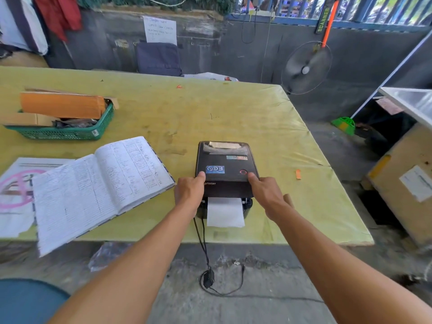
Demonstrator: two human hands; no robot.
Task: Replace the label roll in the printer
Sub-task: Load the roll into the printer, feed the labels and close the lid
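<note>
A black label printer (pixel 225 160) stands near the front edge of the yellow-green table (pixel 233 113), its lid down. A white label strip (pixel 225 212) sticks out of its front slot toward me. Through the window at the back of the lid a roll (pixel 224 145) shows. My left hand (pixel 189 190) grips the printer's front left corner, thumb on top of the lid. My right hand (pixel 266 192) holds the front right corner, thumb beside the red button (pixel 243 172).
An open handwritten ledger (pixel 100 183) lies left of the printer, over a printed sheet (pixel 14 195). A green basket (pixel 67 132) with envelopes sits at far left. The printer's cable and adapter (pixel 208 278) hang to the floor. A fan (pixel 306 67) and boxes stand at right.
</note>
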